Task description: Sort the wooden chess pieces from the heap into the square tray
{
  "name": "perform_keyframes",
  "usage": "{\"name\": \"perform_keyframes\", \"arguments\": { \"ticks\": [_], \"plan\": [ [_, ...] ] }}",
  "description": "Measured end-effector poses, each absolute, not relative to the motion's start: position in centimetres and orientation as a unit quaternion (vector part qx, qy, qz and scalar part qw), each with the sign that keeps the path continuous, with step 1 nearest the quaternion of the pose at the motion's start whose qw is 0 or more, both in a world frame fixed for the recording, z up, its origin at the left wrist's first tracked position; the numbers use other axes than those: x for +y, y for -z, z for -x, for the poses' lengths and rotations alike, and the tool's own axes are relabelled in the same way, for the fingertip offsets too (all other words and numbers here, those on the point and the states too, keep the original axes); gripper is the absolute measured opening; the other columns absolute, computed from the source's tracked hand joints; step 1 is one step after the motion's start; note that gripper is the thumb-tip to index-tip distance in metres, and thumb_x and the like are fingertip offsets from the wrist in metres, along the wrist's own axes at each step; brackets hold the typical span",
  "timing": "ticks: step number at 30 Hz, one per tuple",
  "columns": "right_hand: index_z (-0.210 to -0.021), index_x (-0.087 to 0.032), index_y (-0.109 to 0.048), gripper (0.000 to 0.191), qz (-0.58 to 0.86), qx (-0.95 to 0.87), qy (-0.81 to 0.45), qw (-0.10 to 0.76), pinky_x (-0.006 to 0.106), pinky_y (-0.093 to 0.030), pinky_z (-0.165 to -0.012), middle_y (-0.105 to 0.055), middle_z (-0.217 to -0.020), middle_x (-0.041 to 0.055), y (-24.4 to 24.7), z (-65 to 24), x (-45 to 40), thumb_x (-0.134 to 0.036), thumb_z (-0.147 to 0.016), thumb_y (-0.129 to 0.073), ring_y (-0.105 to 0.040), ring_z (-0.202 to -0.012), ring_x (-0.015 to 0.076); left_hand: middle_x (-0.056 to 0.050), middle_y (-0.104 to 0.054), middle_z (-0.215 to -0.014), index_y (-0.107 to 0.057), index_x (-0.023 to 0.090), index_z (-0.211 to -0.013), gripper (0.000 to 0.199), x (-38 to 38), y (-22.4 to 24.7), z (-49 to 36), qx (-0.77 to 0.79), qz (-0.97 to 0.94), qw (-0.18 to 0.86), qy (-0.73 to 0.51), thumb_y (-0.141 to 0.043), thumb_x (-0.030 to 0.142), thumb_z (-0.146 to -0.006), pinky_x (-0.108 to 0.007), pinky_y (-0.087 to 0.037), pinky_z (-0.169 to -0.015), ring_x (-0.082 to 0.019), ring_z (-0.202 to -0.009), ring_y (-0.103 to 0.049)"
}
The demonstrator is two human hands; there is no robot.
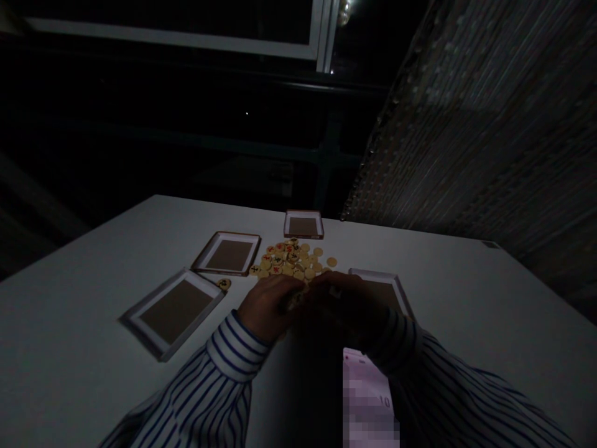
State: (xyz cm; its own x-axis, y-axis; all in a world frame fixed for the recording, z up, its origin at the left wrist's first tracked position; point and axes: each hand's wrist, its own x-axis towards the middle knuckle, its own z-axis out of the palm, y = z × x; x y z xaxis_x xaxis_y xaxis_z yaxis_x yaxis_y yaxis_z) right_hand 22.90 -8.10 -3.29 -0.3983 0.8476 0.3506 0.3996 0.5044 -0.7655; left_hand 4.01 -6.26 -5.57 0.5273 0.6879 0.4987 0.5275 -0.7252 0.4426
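A heap of round wooden xiangqi pieces [291, 258], some with red or black characters, lies in front of my hands on the white table. My left hand [273, 305] curls at the near edge of the heap, its fingers bent round a xiangqi piece [295, 301] that shows between thumb and forefinger. Close by, fingertips almost meeting the left ones, my right hand [347, 302] arches over the table in deep shadow. Its fingers are too dark to make out, and whatever lies under the palm is hidden.
Shallow open boxes or lids stand around the heap: two at left [175, 308] [228, 254], one behind [303, 225], and another [387, 292] partly behind my right arm. A lone piece [224, 284] lies between the left boxes. A lit phone [366, 392] lies near my right forearm. A bead curtain [448, 124] hangs at right.
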Motion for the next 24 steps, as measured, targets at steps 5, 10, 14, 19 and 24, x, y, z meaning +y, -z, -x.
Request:
{"name": "perform_keyframes", "arguments": {
  "ticks": [5, 10, 14, 19, 24],
  "plan": [
    [-0.08, -0.015, -0.058, 0.008, 0.378, -0.77, -0.339, 0.388, 0.023, -0.046, -0.064, -0.064, -0.079, 0.0026, 3.14, -22.84, -8.36, -0.02, -0.074, -0.056, -0.059, -0.071, 0.0109, -0.004, -0.063, -0.087, -0.056, 0.019, -0.092, 0.025, -6.43, 5.54, -4.17, 0.352, -0.871, 0.116, -0.324, -0.058, 0.024, -0.068, -0.031, -0.044, -0.071, -0.017, -0.082, -0.056],
    [-0.08, -0.015, -0.057, 0.009, 0.385, -0.767, -0.35, 0.375, 0.023, -0.046, -0.062, -0.064, -0.078, 0.0032, 3.2, -22.78, -8.39, -0.02, -0.074, -0.056, -0.059, -0.071, 0.0111, -0.004, -0.062, -0.086, -0.056, 0.019, -0.092, 0.023, -6.55, 5.32, -4.23, 0.356, -0.874, 0.121, -0.309, -0.056, 0.025, -0.07, -0.032, -0.043, -0.07, -0.017, -0.08, -0.056],
    [-0.078, -0.014, -0.057, 0.01, 0.394, -0.771, -0.342, 0.365, 0.022, -0.044, -0.058, -0.063, -0.073, 0.0031, 3.16, -22.99, -8.37, -0.021, -0.071, -0.057, -0.057, -0.066, 0.0111, -0.004, -0.062, -0.086, -0.056, 0.019, -0.091, 0.022, -6.54, 5.41, -4.25, 0.352, -0.878, 0.13, -0.298, -0.055, 0.026, -0.07, -0.032, -0.042, -0.071, -0.018, -0.081, -0.055],
    [-0.076, -0.015, -0.055, 0.009, 0.43, -0.791, -0.247, 0.359, 0.021, -0.04, -0.058, -0.059, -0.07, 0.0004, 3.27, -23.21, -8.24, -0.02, -0.069, -0.057, -0.052, -0.064, 0.0103, -0.005, -0.06, -0.093, -0.058, 0.02, -0.092, 0.024, -6.77, 5.57, -4.36, 0.329, -0.891, 0.129, -0.286, -0.056, 0.025, -0.068, -0.034, -0.041, -0.076, -0.019, -0.087, -0.054],
    [-0.071, -0.017, -0.055, 0.006, 0.49, -0.785, -0.176, 0.335, 0.021, -0.036, -0.056, -0.056, -0.064, -0.0008, 3.22, -23.14, -8.08, -0.019, -0.074, -0.05, -0.049, -0.06, 0.0099, -0.006, -0.058, -0.097, -0.061, 0.022, -0.093, 0.026, -7.18, 5.72, -4.52, 0.324, -0.904, 0.116, -0.252, -0.056, 0.027, -0.067, -0.036, -0.04, -0.076, -0.021, -0.088, -0.052]
  ]
}}
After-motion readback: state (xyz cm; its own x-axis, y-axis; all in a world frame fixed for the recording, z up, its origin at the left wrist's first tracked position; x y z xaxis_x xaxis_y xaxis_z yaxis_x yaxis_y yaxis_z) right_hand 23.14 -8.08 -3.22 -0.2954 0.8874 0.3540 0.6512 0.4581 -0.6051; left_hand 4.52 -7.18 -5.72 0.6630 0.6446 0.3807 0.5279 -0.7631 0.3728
